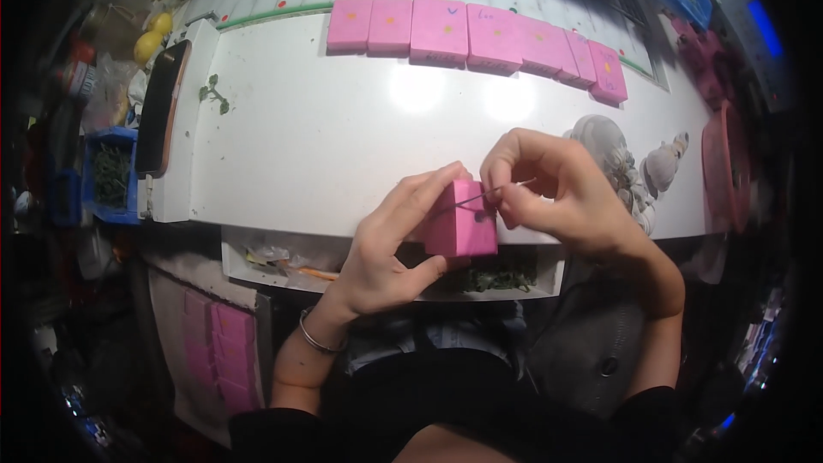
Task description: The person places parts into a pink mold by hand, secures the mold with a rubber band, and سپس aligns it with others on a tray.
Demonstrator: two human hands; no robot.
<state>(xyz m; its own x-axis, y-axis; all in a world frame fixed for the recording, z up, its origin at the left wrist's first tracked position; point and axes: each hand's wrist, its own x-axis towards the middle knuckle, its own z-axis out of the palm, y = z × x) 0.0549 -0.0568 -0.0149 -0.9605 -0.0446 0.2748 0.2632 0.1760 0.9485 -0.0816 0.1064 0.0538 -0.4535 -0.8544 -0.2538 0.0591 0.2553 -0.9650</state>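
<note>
1. At far left, a blue plastic bin of dark green leaves (117,216) sits beyond the tabletop's left end.
2. Next, a dark flat phone with an orange-brown edge (161,107) leans along the white raised ledge there.
3. A small green leafy sprig (216,96) lies just inside that ledge; from it, bare white smooth tabletop (291,137) runs right to the hands, giving the widest open room.
4. Below the near edge, at lower left, pink rectangular blocks (233,360) are stacked in a pale container.
5. A shallow white open drawer (555,273) juts out under the near edge, spanning the space below both hands.
6. The left hand (390,240), a silver bangle on its wrist, is clamped on a pink foam-like rectangular block (471,236), which is held at the table's near edge, overlapping it in view.
7. Along the back, a row of pink rectangular blocks (440,30) stands before a green-edged strip, well apart from the hands.
8. The right hand (557,189) has thumb and forefinger pinched together on a thin dark stick (467,203) crossing the held block.
9. Grey-white knobbly clusters (664,163) crowd the right hand's outer side; a reddish round basin (724,167) bounds the right edge.
</note>
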